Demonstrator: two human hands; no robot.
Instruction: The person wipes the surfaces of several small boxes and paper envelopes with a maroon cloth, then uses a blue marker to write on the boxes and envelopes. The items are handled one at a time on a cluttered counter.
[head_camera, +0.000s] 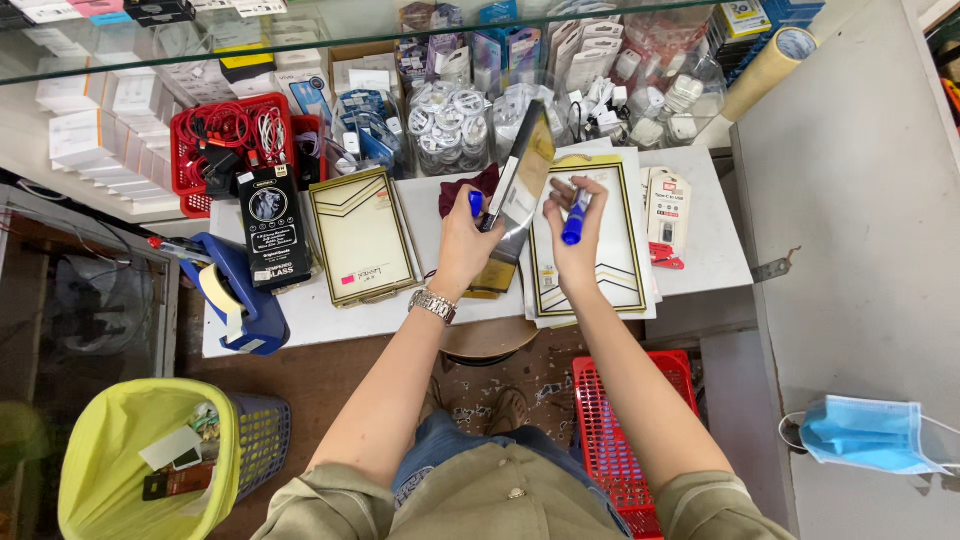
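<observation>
My left hand (465, 245) grips a flat gold and black packet (520, 185), tilted on edge above the white counter (700, 250), with a small blue cap (476, 203) between its fingers. My right hand (575, 235) holds a blue marker pen (575, 222) just right of the packet. Under my right hand lies a stack of white and gold flat boxes (620, 260). A dark red cloth (470, 185) lies behind my left hand. A metal watch (432, 305) is on my left wrist.
A gold flat box (362, 237) and a black box (272, 225) lie left on the counter, near a blue tape dispenser (240, 290). A red basket of cables (232, 140) and cable tubs stand behind. Below are a yellow-lined bin (140, 460), a red crate (610, 440) and a blue face mask (865, 435).
</observation>
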